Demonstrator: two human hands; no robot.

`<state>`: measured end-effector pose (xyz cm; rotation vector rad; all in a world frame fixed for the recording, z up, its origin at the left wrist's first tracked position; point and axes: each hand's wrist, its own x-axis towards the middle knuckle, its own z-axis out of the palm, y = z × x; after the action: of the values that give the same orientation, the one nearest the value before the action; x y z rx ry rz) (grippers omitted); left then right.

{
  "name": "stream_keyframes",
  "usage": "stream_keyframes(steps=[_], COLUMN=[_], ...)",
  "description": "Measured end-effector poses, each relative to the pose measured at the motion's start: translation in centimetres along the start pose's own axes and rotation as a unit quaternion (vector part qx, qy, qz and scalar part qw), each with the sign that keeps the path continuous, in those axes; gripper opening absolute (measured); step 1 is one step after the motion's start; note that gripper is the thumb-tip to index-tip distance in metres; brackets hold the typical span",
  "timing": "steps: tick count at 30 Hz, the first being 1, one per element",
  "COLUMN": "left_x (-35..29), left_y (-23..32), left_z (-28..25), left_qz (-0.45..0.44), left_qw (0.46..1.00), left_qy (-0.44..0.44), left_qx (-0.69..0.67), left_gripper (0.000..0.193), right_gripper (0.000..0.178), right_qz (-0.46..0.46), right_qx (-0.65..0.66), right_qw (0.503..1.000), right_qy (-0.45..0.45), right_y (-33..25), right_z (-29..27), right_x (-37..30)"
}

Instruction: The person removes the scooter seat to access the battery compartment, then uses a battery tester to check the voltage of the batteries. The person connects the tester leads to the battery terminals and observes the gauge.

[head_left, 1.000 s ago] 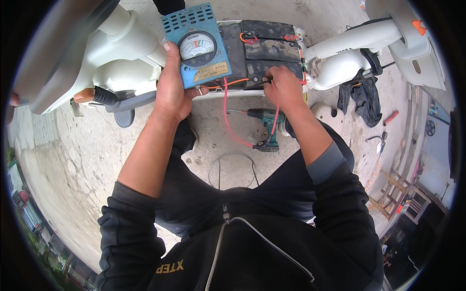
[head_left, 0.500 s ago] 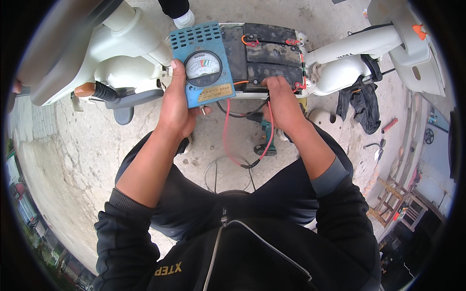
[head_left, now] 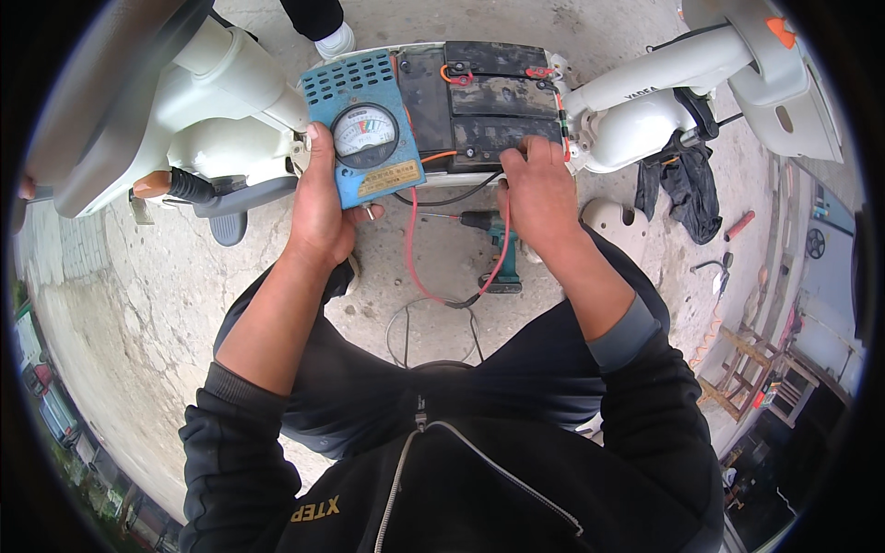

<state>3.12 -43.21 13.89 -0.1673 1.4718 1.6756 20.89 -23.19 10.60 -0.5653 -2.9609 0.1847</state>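
My left hand (head_left: pixel 323 207) grips a blue battery tester (head_left: pixel 361 132) with a round needle dial, its thumb on the left edge. The tester is held over the near left part of a battery compartment. Several black, dusty batteries (head_left: pixel 505 97) lie side by side there, linked by short red and orange wires. My right hand (head_left: pixel 541 198) is closed on the end of a red test lead (head_left: pixel 412 253), its fingertips at the right end of the nearest battery. They hide the lead's tip and that terminal. A black lead (head_left: pixel 452 198) also runs to this hand.
White scooter body parts stand left (head_left: pixel 226 143) and right (head_left: pixel 636 134) of the batteries. Below them, a green cordless drill (head_left: pixel 502 263) rests on the concrete. Black cloth (head_left: pixel 682 189) and a red cylinder (head_left: pixel 739 226) lie at right. Another person's white shoe (head_left: pixel 336 41) shows beyond.
My right hand has shifted rightward along the nearest battery, toward its right end. The tester stays in my left hand, and the whole view has shifted slightly.
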Motion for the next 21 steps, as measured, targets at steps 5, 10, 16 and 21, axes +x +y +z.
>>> stream_keyframes(steps=[5, 10, 16, 21], left_x=[0.0, 0.2, -0.2, -0.5], left_y=[0.1, 0.0, -1.0, -1.1], left_z=[0.3, 0.5, 0.6, 0.4], left_qz=[-0.017, -0.004, -0.055, -0.083], left_qw=[1.0, 1.0, 0.995, 0.991], left_qy=[-0.012, -0.016, -0.004, -0.006], left_qx=[-0.011, -0.022, -0.077, -0.101], left_gripper=[0.063, 0.073, 0.071, 0.068], right_gripper=[0.022, 0.024, 0.045, 0.038], right_qz=[0.054, 0.03, 0.072, 0.108], right_qx=[0.028, 0.087, 0.117, 0.237], right_qw=[0.997, 0.995, 0.99, 0.966], right_qy=[-0.038, 0.038, -0.02, 0.007], right_y=[0.6, 1.4, 1.2, 0.6], right_z=[-0.6, -0.3, 0.5, 1.4], right_x=[0.4, 1.5, 2.8, 3.8])
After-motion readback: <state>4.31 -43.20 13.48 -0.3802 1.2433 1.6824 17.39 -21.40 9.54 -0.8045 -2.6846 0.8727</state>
